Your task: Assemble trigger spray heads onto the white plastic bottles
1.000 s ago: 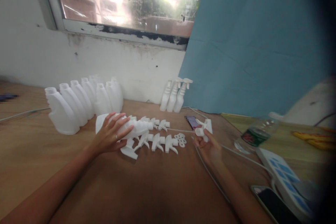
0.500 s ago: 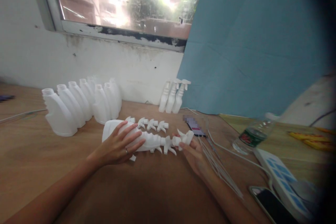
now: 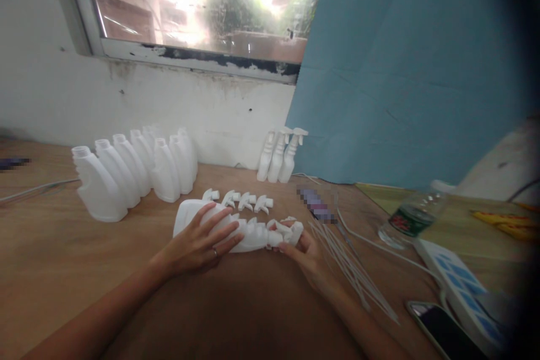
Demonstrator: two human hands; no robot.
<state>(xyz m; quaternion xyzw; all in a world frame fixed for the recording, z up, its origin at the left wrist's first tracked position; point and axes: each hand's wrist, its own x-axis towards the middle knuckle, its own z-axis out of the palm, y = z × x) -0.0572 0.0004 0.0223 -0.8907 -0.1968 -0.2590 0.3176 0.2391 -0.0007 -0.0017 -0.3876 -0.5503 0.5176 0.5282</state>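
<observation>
A white spray bottle (image 3: 250,238) lies on its side, its neck pointing right. My left hand (image 3: 207,236) is wrapped over its body, with a ring on one finger. At the neck, my right hand (image 3: 307,248) pinches a white trigger spray head (image 3: 291,232) that meets the bottle's mouth; whether its thread has caught I cannot tell. Just behind the bottle, several loose trigger spray heads (image 3: 246,201) lie in a row. To the right of my right hand lies a bundle of thin white tubes (image 3: 352,270).
Several open white bottles (image 3: 101,188) stand at the back left. Three bottles with spray heads (image 3: 277,157) stand by the wall. On the right are a water bottle (image 3: 411,219), a power strip (image 3: 458,292), a dark phone (image 3: 442,329), another phone (image 3: 316,205) and a cable.
My right hand has brought the spray head leftward and down to the bottle's mouth. My left hand and the bottle have shifted right, now hiding the front spray heads and small white rings.
</observation>
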